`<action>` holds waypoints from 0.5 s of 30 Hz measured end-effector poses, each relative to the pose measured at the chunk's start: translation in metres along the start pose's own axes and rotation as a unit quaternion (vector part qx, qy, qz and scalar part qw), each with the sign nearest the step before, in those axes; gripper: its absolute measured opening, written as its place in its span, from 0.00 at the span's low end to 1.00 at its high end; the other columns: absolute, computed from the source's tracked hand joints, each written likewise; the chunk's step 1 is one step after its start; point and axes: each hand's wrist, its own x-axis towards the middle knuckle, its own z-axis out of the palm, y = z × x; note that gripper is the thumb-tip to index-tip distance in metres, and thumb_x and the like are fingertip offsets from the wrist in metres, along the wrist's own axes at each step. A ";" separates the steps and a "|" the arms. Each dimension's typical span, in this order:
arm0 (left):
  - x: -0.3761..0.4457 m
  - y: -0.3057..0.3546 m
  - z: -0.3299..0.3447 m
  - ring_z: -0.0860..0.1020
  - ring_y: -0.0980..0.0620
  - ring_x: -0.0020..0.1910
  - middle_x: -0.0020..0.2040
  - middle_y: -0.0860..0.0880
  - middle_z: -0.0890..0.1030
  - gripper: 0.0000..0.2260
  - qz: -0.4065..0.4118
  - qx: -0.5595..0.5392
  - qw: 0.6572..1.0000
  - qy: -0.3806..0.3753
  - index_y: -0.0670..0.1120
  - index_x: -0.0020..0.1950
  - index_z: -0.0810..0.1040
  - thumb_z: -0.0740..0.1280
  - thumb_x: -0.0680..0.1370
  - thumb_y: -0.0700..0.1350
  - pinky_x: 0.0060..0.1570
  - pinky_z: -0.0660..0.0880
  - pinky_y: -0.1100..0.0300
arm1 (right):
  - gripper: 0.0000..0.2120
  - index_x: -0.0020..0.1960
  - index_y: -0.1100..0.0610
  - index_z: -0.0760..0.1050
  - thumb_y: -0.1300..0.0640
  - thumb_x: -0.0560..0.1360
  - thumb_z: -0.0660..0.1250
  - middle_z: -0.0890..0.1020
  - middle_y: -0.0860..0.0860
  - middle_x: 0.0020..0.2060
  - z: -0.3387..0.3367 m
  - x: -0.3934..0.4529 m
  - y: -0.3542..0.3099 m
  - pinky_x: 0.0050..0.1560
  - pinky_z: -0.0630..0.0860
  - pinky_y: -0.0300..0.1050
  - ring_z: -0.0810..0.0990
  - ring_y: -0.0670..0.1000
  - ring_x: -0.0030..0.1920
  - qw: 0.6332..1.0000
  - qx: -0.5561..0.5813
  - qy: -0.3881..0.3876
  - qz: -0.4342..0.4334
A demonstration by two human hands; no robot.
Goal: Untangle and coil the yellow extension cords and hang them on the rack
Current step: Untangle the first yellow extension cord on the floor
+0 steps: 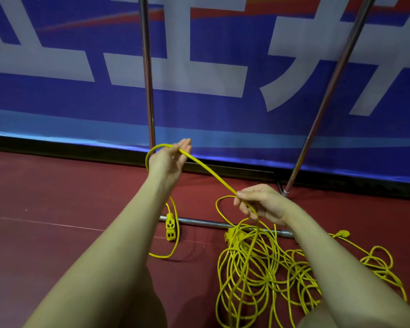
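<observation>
Above the dark red floor [57, 197], the raised left hand [168, 159] grips a thin yellow extension cord [211, 172]; the lower right hand [260, 204] pinches that taut strand over the tangled yellow cord pile [258, 268].

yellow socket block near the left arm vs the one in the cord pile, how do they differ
The left socket block hangs in plain view, its outlets showing; the pile's socket block lies half buried under tangled loops. The left one hangs by a single cord; the other sits among many. Both are yellow, near the rack's floor bar.

Sports hall: red court floor [57, 197]; printed banner [81, 102].
</observation>
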 end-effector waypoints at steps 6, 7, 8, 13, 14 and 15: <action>-0.023 -0.040 0.010 0.83 0.50 0.37 0.44 0.41 0.80 0.07 -0.095 0.188 0.972 -0.101 0.38 0.53 0.70 0.63 0.77 0.31 0.44 0.79 0.55 | 0.11 0.41 0.63 0.75 0.61 0.79 0.60 0.76 0.53 0.24 0.015 0.010 -0.001 0.21 0.66 0.34 0.70 0.46 0.18 0.998 0.038 0.031 -0.035; -0.025 -0.043 0.012 0.83 0.50 0.36 0.44 0.41 0.80 0.09 -0.092 0.191 0.971 -0.106 0.37 0.56 0.68 0.62 0.77 0.29 0.43 0.80 0.56 | 0.11 0.41 0.63 0.75 0.61 0.79 0.59 0.77 0.52 0.24 0.017 0.010 -0.005 0.21 0.67 0.34 0.71 0.46 0.19 0.998 0.036 0.026 -0.042; -0.026 -0.045 0.013 0.83 0.48 0.38 0.44 0.40 0.80 0.10 -0.092 0.188 0.972 -0.108 0.36 0.58 0.67 0.60 0.77 0.28 0.42 0.80 0.56 | 0.11 0.42 0.63 0.75 0.60 0.79 0.59 0.77 0.52 0.25 0.019 0.010 -0.008 0.22 0.68 0.35 0.72 0.47 0.19 0.998 0.035 0.022 -0.047; -0.018 -0.038 0.015 0.79 0.41 0.50 0.52 0.37 0.78 0.15 -0.058 0.085 0.991 -0.082 0.34 0.66 0.62 0.56 0.79 0.28 0.43 0.80 0.54 | 0.11 0.43 0.64 0.76 0.57 0.77 0.60 0.78 0.54 0.27 0.017 0.008 -0.009 0.29 0.75 0.40 0.77 0.50 0.24 0.995 0.091 -0.006 -0.040; -0.014 -0.033 0.015 0.78 0.41 0.52 0.56 0.35 0.76 0.17 -0.036 0.056 0.996 -0.065 0.33 0.67 0.61 0.57 0.79 0.28 0.46 0.78 0.53 | 0.12 0.42 0.64 0.75 0.56 0.74 0.61 0.78 0.55 0.26 0.016 0.008 -0.009 0.30 0.76 0.41 0.77 0.51 0.25 0.995 0.093 -0.016 -0.037; -0.009 -0.027 0.014 0.78 0.41 0.53 0.60 0.34 0.75 0.18 -0.015 0.027 0.998 -0.046 0.33 0.69 0.60 0.57 0.79 0.28 0.49 0.77 0.52 | 0.12 0.42 0.65 0.75 0.55 0.72 0.61 0.77 0.55 0.26 0.014 0.007 -0.007 0.31 0.76 0.41 0.77 0.52 0.26 0.995 0.092 -0.027 -0.034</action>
